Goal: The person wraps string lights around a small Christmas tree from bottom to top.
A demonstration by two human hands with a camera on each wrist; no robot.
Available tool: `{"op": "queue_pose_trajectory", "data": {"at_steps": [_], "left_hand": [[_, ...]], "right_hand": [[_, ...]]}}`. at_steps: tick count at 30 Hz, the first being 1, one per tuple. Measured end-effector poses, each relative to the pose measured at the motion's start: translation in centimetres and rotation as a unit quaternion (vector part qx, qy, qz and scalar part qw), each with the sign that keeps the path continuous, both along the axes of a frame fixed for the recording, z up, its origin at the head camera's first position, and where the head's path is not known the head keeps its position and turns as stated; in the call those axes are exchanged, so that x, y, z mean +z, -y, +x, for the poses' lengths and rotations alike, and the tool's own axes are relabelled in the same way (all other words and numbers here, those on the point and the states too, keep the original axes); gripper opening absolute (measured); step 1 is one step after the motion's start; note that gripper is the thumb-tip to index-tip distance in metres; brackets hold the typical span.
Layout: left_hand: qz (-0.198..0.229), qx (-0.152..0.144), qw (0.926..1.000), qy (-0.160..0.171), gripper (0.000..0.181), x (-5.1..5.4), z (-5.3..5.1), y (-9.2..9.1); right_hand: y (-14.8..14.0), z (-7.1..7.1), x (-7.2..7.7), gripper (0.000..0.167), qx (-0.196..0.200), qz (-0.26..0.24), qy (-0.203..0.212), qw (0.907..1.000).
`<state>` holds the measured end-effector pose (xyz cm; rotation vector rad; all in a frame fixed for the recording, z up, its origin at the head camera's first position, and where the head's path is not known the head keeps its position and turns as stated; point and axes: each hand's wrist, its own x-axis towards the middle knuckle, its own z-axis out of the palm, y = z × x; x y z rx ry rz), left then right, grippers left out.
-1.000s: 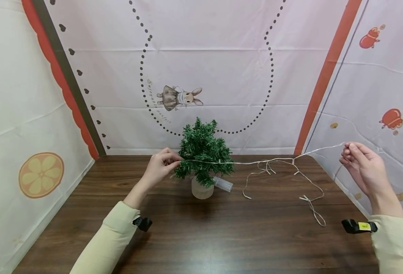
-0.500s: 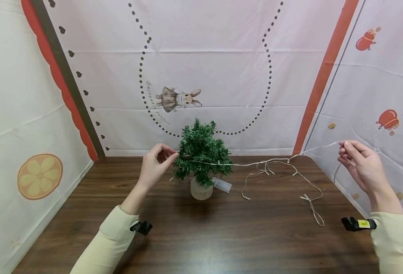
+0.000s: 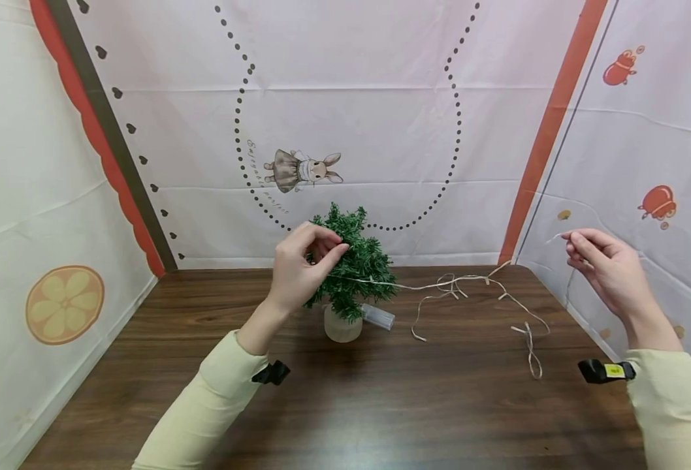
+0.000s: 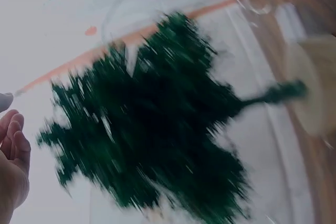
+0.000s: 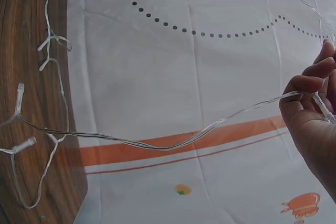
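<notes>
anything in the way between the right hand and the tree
Nothing visible blocks the path from the right hand to the tree; only the lights it holds run across. The clear box sits low, by the pot.

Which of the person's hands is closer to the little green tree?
The left. The left hand is close by the little green tree, partly in front of it in the head view. The right hand is well away to the right, pinching the string lights.
</notes>
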<state>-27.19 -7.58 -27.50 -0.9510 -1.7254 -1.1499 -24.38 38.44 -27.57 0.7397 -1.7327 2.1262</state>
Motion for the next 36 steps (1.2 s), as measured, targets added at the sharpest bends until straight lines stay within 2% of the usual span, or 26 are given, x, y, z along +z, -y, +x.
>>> {"op": "queue_pose_trajectory", "data": {"at_steps": [8, 13, 16, 20, 24, 27, 32, 36], "left_hand": [[-0.039, -0.051, 0.9975, -0.030, 0.013, 1.8, -0.3, -5.6], [-0.058, -0.082, 0.9949, -0.011, 0.017, 1.8, -0.6, -9.3], [-0.078, -0.092, 0.9925, 0.020, 0.019, 1.4, -0.9, -11.5], [-0.093, -0.111, 0.9863, 0.078, 0.020, 0.7, -1.8, -14.3], [-0.094, -0.132, 0.9743, 0.156, 0.021, -0.4, -2.7, -16.4], [-0.105, -0.126, 0.9654, 0.202, 0.022, -1.1, -3.2, -17.5], [-0.126, -0.113, 0.9592, 0.227, 0.023, -1.9, -3.6, -18.8], [-0.127, -0.128, 0.9508, 0.252, 0.025, -2.3, -3.5, -19.3]], "right_hand": [[1.3, -0.6, 0.5, 0.021, -0.002, 0.017, -0.008, 0.9998], [1.8, -0.9, 0.6, 0.020, -0.001, 0.021, -0.013, 0.9997], [2.0, -1.0, 0.6, 0.020, 0.002, 0.019, -0.012, 0.9997], [2.2, -1.0, 0.6, 0.020, -0.001, 0.021, -0.011, 0.9997], [2.6, -1.1, 0.7, 0.020, 0.000, 0.036, -0.008, 0.9993], [3.0, -1.1, 0.7, 0.020, 0.003, 0.055, -0.010, 0.9984], [3.3, -1.2, 0.8, 0.022, 0.009, 0.068, -0.023, 0.9974], [3.5, -1.3, 0.8, 0.022, 0.006, 0.079, -0.030, 0.9964]]}}
